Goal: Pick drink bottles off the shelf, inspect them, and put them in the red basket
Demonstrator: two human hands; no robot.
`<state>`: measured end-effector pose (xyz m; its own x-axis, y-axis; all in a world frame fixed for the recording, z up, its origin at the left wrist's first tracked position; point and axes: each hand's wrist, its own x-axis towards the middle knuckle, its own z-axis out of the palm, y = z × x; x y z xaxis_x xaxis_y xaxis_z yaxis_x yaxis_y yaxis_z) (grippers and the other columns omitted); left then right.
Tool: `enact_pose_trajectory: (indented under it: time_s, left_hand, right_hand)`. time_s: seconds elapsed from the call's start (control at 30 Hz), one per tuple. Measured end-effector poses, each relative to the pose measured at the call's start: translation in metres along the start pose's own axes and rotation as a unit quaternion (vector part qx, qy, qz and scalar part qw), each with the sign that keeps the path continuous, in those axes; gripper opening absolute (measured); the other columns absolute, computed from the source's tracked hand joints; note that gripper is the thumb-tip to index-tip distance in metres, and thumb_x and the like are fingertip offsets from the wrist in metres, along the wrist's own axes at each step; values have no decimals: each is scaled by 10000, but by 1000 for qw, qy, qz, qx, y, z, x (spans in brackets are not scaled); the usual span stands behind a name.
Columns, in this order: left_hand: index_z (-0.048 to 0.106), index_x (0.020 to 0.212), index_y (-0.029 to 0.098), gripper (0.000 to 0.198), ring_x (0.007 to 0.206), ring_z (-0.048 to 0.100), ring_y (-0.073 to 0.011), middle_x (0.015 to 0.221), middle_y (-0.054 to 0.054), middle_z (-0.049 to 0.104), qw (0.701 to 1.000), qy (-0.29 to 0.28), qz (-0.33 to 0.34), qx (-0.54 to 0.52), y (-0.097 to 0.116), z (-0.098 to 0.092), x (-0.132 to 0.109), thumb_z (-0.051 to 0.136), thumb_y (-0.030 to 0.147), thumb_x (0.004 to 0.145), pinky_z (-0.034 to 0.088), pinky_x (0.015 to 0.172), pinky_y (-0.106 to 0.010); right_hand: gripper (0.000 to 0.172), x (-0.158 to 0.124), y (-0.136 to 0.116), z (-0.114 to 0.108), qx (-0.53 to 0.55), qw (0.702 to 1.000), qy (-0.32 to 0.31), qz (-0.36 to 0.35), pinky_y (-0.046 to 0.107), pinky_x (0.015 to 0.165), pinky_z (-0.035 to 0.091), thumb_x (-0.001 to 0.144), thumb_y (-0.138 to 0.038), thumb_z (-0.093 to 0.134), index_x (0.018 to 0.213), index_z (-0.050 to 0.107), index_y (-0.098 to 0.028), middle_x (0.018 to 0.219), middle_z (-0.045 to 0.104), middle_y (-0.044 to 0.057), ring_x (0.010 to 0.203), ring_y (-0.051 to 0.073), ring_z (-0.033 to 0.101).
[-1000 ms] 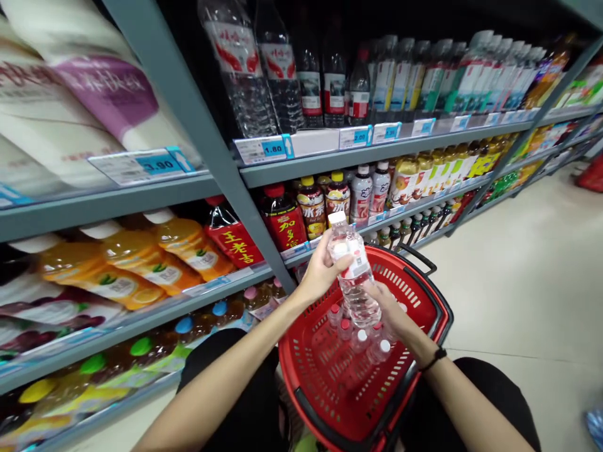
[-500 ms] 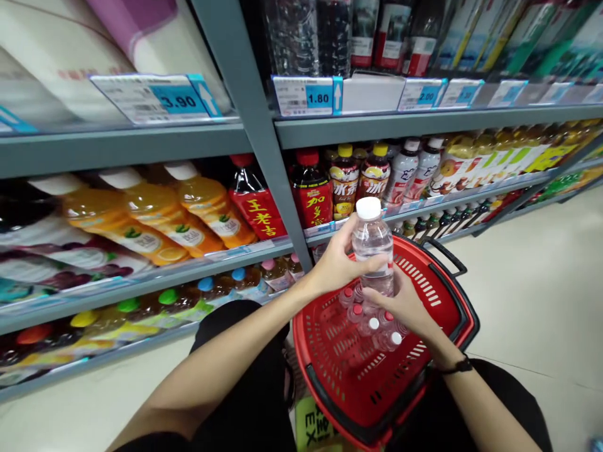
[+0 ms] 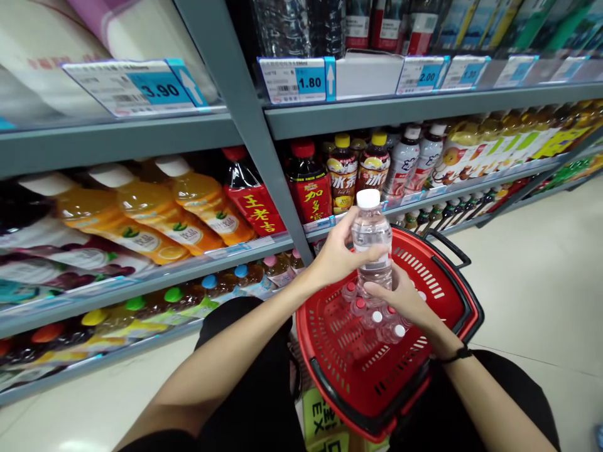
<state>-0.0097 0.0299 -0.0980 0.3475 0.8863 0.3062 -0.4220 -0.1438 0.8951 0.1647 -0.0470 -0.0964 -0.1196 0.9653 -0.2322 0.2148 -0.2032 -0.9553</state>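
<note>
Both my hands hold a clear water bottle with a white cap, upright above a red shopping basket. My left hand wraps round its upper body from the left. My right hand grips its lower part from the right, a black band on that wrist. Several small capped bottles lie in the basket under the held one. The basket rests in front of my lap, its black handle folded toward the shelves.
Grey store shelving runs along the left and back, packed with orange juice bottles, red-labelled tea bottles and water bottles above. Price tags line the shelf edges. Pale tiled floor stretches to the right.
The bottle went from tilted to upright between my hands and rose slightly. My view dropped and shifted left along the shelves.
</note>
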Motion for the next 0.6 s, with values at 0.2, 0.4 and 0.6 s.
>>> enact_pose_trajectory:
  time_s: [0.2, 0.4, 0.6]
  left_hand:
    - [578, 1284, 183, 631, 1023, 692, -221, 1190, -103, 693, 1000, 8, -16, -2, 1, -5, 6, 873, 454, 797, 573, 910, -337]
    - [546, 1291, 184, 672, 993, 695, -223, 1156, -101, 687, 1000, 5, -14, -8, 0, -6, 6, 881, 470, 783, 579, 874, -341]
    - [543, 1299, 178, 688, 935, 686, -196, 1149, -105, 691, 1000, 10, -16, 15, -4, -4, 6, 872, 505, 791, 581, 831, -315]
  right_hand:
    - [553, -5, 4, -3, 126, 991, -35, 34, 402, 763, 660, 838, -560, 825, 1260, 697, -226, 1235, 760, 97, 1018, 283, 743]
    - [510, -7, 1, -1, 167, 983, -61, 36, 295, 505, 616, 861, -517, 822, 1265, 687, -237, 1229, 739, 92, 879, 249, 741]
    - [481, -7, 1, 1, 155, 985, -75, 26, 271, 485, 600, 892, -526, 793, 1263, 691, -237, 1171, 754, 90, 826, 232, 741]
